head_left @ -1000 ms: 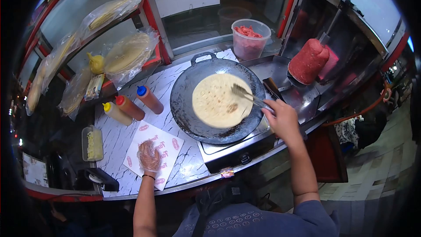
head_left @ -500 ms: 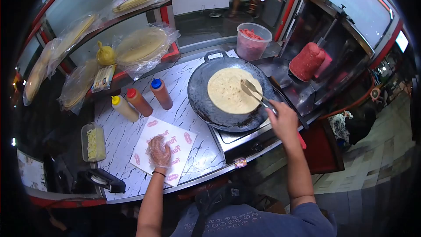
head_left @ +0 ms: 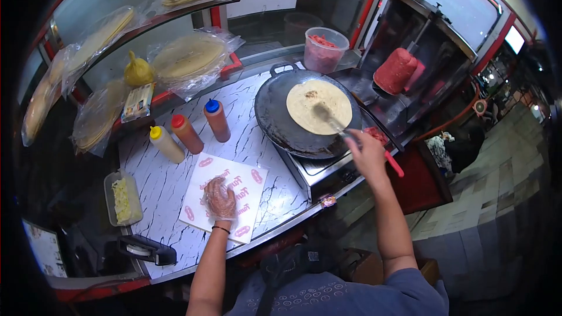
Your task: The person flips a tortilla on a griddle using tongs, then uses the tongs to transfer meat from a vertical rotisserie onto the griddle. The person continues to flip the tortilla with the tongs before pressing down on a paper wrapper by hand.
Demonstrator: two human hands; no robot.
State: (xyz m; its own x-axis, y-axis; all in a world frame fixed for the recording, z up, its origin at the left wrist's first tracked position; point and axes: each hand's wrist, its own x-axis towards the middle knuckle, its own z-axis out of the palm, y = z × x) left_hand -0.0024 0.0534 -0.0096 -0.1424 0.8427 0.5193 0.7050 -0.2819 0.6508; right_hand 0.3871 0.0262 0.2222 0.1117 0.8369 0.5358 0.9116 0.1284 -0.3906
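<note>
My right hand (head_left: 367, 153) grips metal tongs (head_left: 333, 122), their blurred tips on a round flatbread (head_left: 316, 107) that lies on the black griddle (head_left: 275, 118). A browned spot shows near the far side of the bread. My left hand (head_left: 221, 198), in a clear plastic glove, rests with its fingers spread on a stack of printed wrapping paper (head_left: 252, 181). Beyond the paper stand three squeeze bottles: one with a yellow cap (head_left: 167, 145), one with a red cap (head_left: 187, 134) and one with a blue cap (head_left: 217, 120).
A tub of shredded cabbage (head_left: 123, 199) stands at the left. Bagged flatbreads (head_left: 190, 58) fill the shelves. Behind the griddle are a bucket of red pieces (head_left: 325, 51) and a meat cone on a spit (head_left: 396, 71). A red handle (head_left: 394, 164) sticks out beside my right hand.
The flatbread has shifted or turned on the griddle, and its browned spot now shows. The tongs have moved toward its near right edge. My left hand stays on the paper, its fingers more extended.
</note>
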